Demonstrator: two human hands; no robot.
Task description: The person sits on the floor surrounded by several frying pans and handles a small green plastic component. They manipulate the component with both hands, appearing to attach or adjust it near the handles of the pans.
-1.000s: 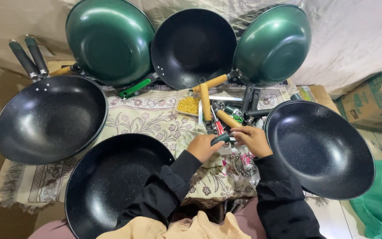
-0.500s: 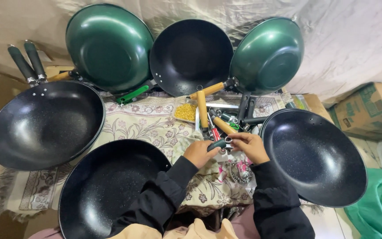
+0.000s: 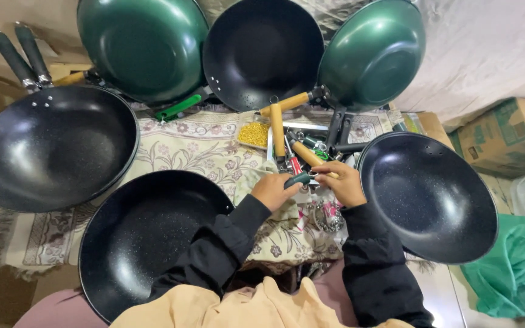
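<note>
Black woks ring the scene: one at the far left (image 3: 53, 149), one at the lower left (image 3: 147, 237) just in front of the person, one at the right (image 3: 428, 197), and one propped upright at the back (image 3: 262, 51) between two green woks (image 3: 144, 45) (image 3: 372, 54). They rest on a surface covered by a floral cloth (image 3: 195, 143) in cream and brown. A cardboard box (image 3: 505, 133) stands at the far right, with a green cloth (image 3: 508, 267) bunched below it. In the middle of the cloth lies a heap of handles, among them wooden handles (image 3: 277, 127) and dark ones, beside a small packet of yellow bits (image 3: 254, 133). Both hands meet over this heap, black sleeves reaching in. Left hand (image 3: 273, 191) has its grip curled around one end of a dark green handle (image 3: 298, 180); right hand (image 3: 341, 182) pinches the other end of it, a wooden handle lying under its fingers. The dark green handle sits between the two hands, just above the cloth.
</note>
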